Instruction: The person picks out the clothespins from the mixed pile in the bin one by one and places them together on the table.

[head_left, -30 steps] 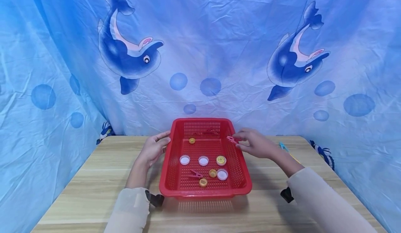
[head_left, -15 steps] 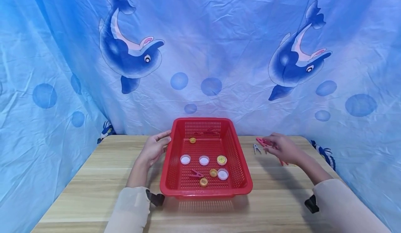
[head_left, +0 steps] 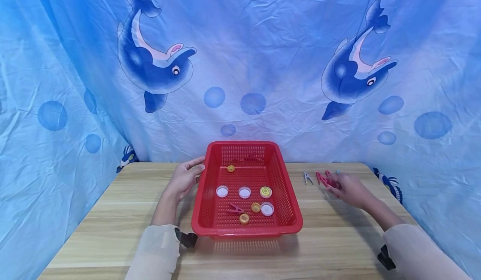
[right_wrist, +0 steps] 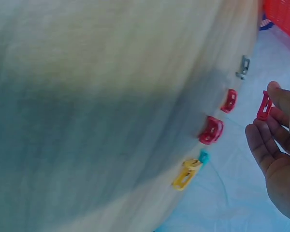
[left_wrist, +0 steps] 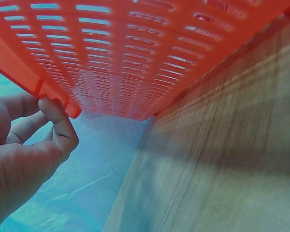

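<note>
A red plastic basket (head_left: pixel 246 231) stands in the middle of the table. My left hand (head_left: pixel 184 180) grips its left rim; in the left wrist view the thumb and index finger meet at the rim's edge. Over the table to the right, my right hand (head_left: pixel 352 190) pinches a red clothespin (right_wrist: pixel 265 106) between thumb and fingers. On the table close by lie a grey clothespin (right_wrist: pixel 243 67), two red clothespins (right_wrist: pixel 211 130), a yellow clothespin (right_wrist: pixel 186 174) and a small teal piece (right_wrist: pixel 204 156), partly covered. Inside the basket lies another red clothespin (head_left: pixel 235 209).
Several round caps lie on the basket floor: white ones (head_left: pixel 244 193), a yellow one (head_left: pixel 266 192) and small orange ones (head_left: pixel 244 219). Behind the wooden table (head_left: pixel 112 230) hangs a blue dolphin-print curtain (head_left: pixel 240 62), reaching round both sides.
My right hand has moved right, from over the basket's right rim to the clothespins on the table, still pinching a red clothespin. The left hand and the basket have stayed put.
</note>
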`<state>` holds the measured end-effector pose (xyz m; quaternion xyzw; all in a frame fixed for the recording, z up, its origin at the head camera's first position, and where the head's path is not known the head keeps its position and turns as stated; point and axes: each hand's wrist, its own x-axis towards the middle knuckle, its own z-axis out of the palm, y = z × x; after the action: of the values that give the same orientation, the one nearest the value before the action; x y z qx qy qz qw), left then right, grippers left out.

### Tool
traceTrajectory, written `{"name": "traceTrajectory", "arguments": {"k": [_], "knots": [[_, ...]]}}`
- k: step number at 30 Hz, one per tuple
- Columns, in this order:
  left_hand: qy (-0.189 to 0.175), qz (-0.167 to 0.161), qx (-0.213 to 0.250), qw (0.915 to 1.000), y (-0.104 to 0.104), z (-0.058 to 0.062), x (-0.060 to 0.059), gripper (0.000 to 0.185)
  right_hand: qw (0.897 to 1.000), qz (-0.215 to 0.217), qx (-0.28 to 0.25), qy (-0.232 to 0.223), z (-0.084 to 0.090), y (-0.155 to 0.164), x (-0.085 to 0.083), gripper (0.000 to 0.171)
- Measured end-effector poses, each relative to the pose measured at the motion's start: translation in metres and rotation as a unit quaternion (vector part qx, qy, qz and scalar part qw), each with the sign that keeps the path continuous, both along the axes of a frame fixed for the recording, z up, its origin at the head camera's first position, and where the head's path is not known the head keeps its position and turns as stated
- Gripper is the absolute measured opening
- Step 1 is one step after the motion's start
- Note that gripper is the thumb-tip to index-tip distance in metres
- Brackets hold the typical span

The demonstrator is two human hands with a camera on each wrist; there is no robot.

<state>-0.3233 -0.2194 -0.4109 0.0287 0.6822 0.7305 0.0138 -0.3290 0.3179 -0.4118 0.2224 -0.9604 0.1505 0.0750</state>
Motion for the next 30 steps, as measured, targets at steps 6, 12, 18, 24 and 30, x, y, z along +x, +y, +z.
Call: {"name": "traceTrajectory", "arguments": {"k": [6, 12, 18, 24, 30], "knots": [[0.002, -0.001, -0.002, 1.0000, -0.001, -0.001, 0.000, 0.050, 1.000, 0.015, 0.024, -0.005, -0.011, 0.001, 0.002, 0.036], [0.006, -0.004, -0.005, 1.0000, -0.001, -0.001, -0.001, 0.050, 0.998, 0.013, 0.042, -0.033, -0.019, 0.001, 0.000, 0.017], [0.008, -0.007, 0.002, 0.9999, -0.001, -0.001, 0.000, 0.050, 0.997, -0.007, 0.043, -0.057, -0.023, -0.002, -0.002, 0.012], [0.007, -0.008, 0.013, 0.9999, -0.001, -0.002, -0.001, 0.050, 0.998, -0.014, 0.039, -0.054, -0.025, -0.004, -0.004, 0.017], [0.007, -0.005, 0.008, 0.9999, -0.002, -0.003, -0.002, 0.050, 0.998, -0.006, 0.031, -0.047, -0.021, -0.003, -0.002, 0.016]]}}
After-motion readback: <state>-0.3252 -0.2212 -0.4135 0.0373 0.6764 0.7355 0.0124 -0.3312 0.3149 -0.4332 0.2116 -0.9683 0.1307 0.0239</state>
